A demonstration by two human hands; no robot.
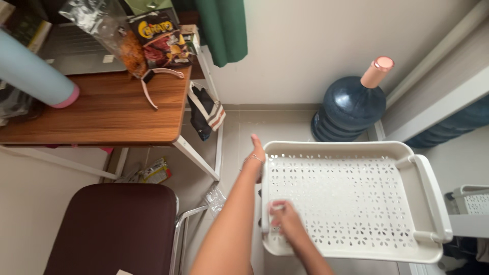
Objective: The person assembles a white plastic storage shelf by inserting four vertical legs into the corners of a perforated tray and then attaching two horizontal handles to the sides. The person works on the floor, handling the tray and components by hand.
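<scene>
Head view, looking down. Lower right of the frame: a white perforated plastic tray (356, 203), pierced with flower-shaped holes and bearing a handle bar at each short end, held level above the pale floor; it carries nothing. Upper left: a wooden desk (102, 109) on white legs, bearing a pale blue bottle (30, 74) lying across its left part, a snack bag (160, 38), a clear plastic bag (109, 33) and a pink strap (153, 84). Lower left: a dark red chair seat (114, 229). Upper right: a large dark blue water jug (349, 109) with a pink cap, standing against the wall. Far right edge: part of a second white tray (471, 201) of the same pattern.

The left hand (256, 155) lies against the outer left rim of the tray, thumb raised; whether its fingers curl beneath cannot be told. The right hand (285, 216) rests inside the tray at its left handle, fingers bent onto the perforated surface. Judged from this view, the tray is steadied at one end only and sits on no frame yet.
</scene>
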